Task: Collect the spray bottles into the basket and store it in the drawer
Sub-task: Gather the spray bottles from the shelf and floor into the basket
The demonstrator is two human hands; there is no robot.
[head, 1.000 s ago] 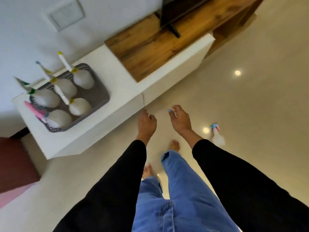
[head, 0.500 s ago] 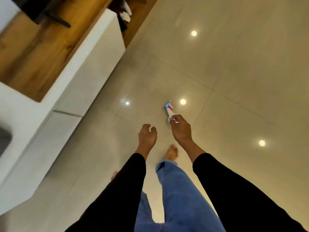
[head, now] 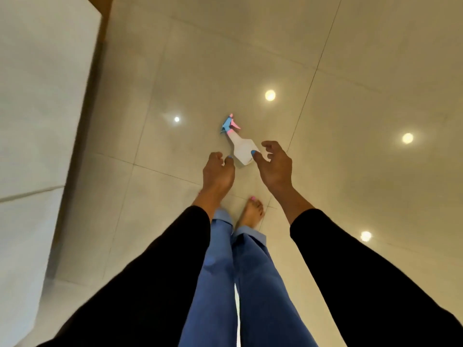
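Observation:
A white spray bottle [head: 241, 146] with a blue and pink trigger head lies on the tiled floor, head pointing away from me. My right hand [head: 275, 167] hovers above its base with fingers spread and loosely curled, holding nothing. My left hand [head: 217, 173] hangs just left of the bottle, fingers loosely curled and empty. The basket and the drawer are out of view.
The white cabinet front [head: 37, 121] runs along the left edge. Glossy beige floor tiles [head: 350, 96] reflecting ceiling lights stretch ahead and to the right. My legs in blue jeans [head: 238, 284] and a bare foot [head: 251, 214] stand just behind the bottle.
My view has swung away from the cabinet and basket toward the floor. I have stepped closer to the bottle, and my right hand has spread open above it.

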